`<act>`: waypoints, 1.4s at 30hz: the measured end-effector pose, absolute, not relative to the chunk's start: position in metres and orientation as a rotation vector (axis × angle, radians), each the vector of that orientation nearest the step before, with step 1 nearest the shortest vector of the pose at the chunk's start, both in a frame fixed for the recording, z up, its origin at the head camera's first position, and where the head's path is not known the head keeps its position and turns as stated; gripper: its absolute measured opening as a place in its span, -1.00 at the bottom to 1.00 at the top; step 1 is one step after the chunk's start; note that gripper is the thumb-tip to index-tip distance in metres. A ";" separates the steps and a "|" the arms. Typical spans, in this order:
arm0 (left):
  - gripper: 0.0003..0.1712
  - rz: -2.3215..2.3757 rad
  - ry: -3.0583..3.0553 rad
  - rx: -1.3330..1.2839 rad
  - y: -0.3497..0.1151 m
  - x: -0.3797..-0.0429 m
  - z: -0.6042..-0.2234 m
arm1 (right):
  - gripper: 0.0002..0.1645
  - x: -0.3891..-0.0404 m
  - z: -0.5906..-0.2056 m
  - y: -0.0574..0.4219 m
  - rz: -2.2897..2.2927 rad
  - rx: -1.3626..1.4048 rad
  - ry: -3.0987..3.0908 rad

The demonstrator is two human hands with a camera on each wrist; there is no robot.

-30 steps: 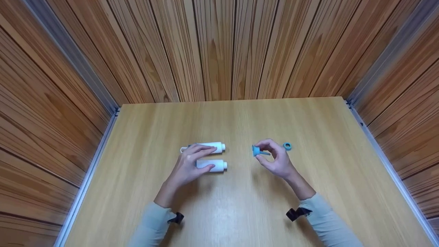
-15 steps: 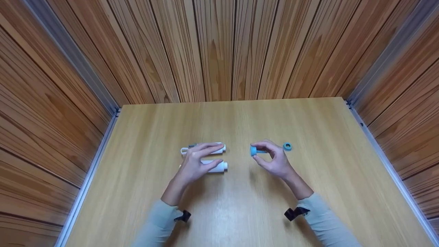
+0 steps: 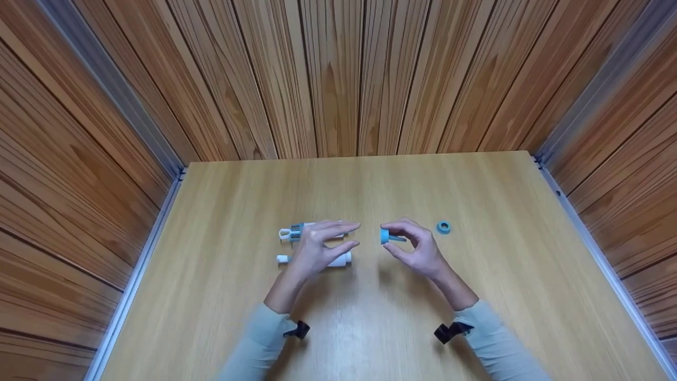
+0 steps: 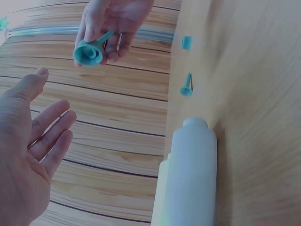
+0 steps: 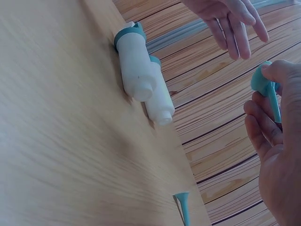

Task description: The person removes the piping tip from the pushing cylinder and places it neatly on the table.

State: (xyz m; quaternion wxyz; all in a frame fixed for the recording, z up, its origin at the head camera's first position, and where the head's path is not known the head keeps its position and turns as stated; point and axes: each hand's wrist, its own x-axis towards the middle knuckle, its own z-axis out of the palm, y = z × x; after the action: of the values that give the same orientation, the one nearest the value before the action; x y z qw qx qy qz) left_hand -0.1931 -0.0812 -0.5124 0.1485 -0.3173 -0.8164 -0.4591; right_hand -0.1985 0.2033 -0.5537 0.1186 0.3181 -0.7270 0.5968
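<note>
In the head view my right hand [image 3: 420,251] pinches a teal nozzle cap [image 3: 385,236] between thumb and fingers, above the table. It has a wide round base and a thin spout; the left wrist view looks into its hollow base [image 4: 88,55]. Facing it, my left hand [image 3: 320,248] holds nothing, fingers and thumb extended and apart, a short gap from the cap. Beneath the left hand lie two white bottles, the nearer bottle [image 3: 340,259] and the farther bottle [image 5: 160,96], partly hidden by that hand in the head view. Teal parts [image 5: 131,32] show at their rear ends.
A teal ring-shaped cap [image 3: 443,227] lies on the wooden table [image 3: 338,185] beyond the right hand. A second teal piece with a flared end and thin stem [image 4: 186,87] lies nearby. Wood-panelled walls [image 3: 338,79] with metal rails [image 3: 137,254] enclose the table.
My left hand has moved right, off the bottles toward the right hand, uncovering their rear ends. The right hand has shifted slightly left with the nozzle cap, whose base has turned.
</note>
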 end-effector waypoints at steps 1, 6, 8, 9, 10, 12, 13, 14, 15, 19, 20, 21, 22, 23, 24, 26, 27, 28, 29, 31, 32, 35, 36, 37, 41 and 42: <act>-0.60 -1.325 -2.344 -0.919 -0.080 -0.193 -0.512 | -0.45 -0.198 -0.553 0.203 1.749 0.933 -2.126; -0.59 -1.326 -2.332 -0.951 -0.072 -0.195 -0.510 | -0.44 -0.198 -0.548 0.199 1.767 0.956 -2.092; -0.59 -1.322 -2.329 -0.962 -0.069 -0.195 -0.510 | -0.43 -0.198 -0.547 0.198 1.769 0.967 -2.081; -0.60 -1.322 -2.326 -0.967 -0.068 -0.195 -0.510 | -0.43 -0.198 -0.547 0.198 1.770 0.971 -2.078; -0.60 -1.322 -2.324 -0.971 -0.067 -0.195 -0.510 | -0.43 -0.198 -0.547 0.198 1.773 0.975 -2.075; -0.61 -1.320 -2.323 -0.976 -0.064 -0.195 -0.510 | -0.43 -0.198 -0.547 0.197 1.780 0.977 -2.075; -0.62 -1.320 -2.322 -0.975 -0.063 -0.194 -0.510 | -0.43 -0.197 -0.546 0.196 1.786 0.977 -2.075; -0.63 -1.320 -2.319 -0.975 -0.062 -0.194 -0.511 | -0.44 -0.197 -0.546 0.196 1.795 0.977 -2.072; -0.63 -1.318 -2.315 -0.974 -0.061 -0.194 -0.511 | -0.44 -0.197 -0.546 0.195 1.802 0.974 -2.069; -0.65 -1.308 -2.302 -0.973 -0.058 -0.194 -0.511 | -0.48 -0.197 -0.546 0.193 1.824 0.964 -2.055; -0.65 -1.310 -2.301 -0.974 -0.057 -0.193 -0.511 | -0.49 -0.197 -0.546 0.192 1.826 0.962 -2.052; -0.65 -1.312 -2.304 -0.973 -0.057 -0.193 -0.511 | -0.48 -0.196 -0.545 0.192 1.825 0.960 -2.053; -0.65 -1.317 -2.309 -0.972 -0.057 -0.193 -0.511 | -0.48 -0.196 -0.545 0.192 1.827 0.961 -2.051; -0.64 -1.320 -2.314 -0.969 -0.056 -0.193 -0.511 | -0.48 -0.196 -0.545 0.191 1.827 0.961 -2.052; -0.64 -1.323 -2.318 -0.966 -0.056 -0.192 -0.512 | -0.48 -0.196 -0.545 0.191 1.827 0.963 -2.051; -0.63 -1.331 -2.329 -0.960 -0.055 -0.192 -0.511 | -0.47 -0.196 -0.544 0.190 1.824 0.968 -2.054; -0.63 -1.331 -2.330 -0.959 -0.055 -0.192 -0.512 | -0.47 -0.195 -0.544 0.190 1.825 0.970 -2.054; -0.63 -1.330 -2.328 -0.963 -0.054 -0.192 -0.512 | -0.47 -0.195 -0.543 0.190 1.825 0.973 -2.055; -0.62 -1.331 -2.325 -0.967 -0.054 -0.192 -0.512 | -0.47 -0.195 -0.543 0.189 1.824 0.974 -2.056; -0.62 -1.329 -2.317 -0.976 -0.053 -0.192 -0.512 | -0.47 -0.195 -0.542 0.189 1.823 0.977 -2.058; -0.62 -1.329 -2.312 -0.982 -0.052 -0.192 -0.513 | -0.46 -0.194 -0.542 0.189 1.825 0.979 -2.057; -0.62 -1.328 -2.306 -0.989 -0.052 -0.193 -0.513 | -0.46 -0.195 -0.542 0.189 1.827 0.984 -2.051; -0.62 -1.326 -2.308 -0.990 -0.052 -0.193 -0.513 | -0.46 -0.195 -0.542 0.189 1.827 0.990 -2.047; -0.62 -1.328 -2.312 -0.990 -0.052 -0.193 -0.513 | -0.46 -0.195 -0.542 0.189 1.827 0.995 -2.043; -0.62 -1.334 -2.320 -0.992 -0.051 -0.193 -0.513 | -0.46 -0.195 -0.541 0.189 1.830 1.008 -2.033; -0.62 -1.333 -2.314 -0.996 -0.051 -0.193 -0.513 | -0.45 -0.195 -0.541 0.189 1.831 1.008 -2.034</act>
State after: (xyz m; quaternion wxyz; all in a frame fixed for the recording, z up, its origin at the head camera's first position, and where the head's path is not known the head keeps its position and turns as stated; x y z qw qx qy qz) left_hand -0.1932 -0.0514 -0.5128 0.1452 -0.3458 -0.8033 -0.4627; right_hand -0.1951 0.1893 -0.5412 0.1120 0.3435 -0.6930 0.6239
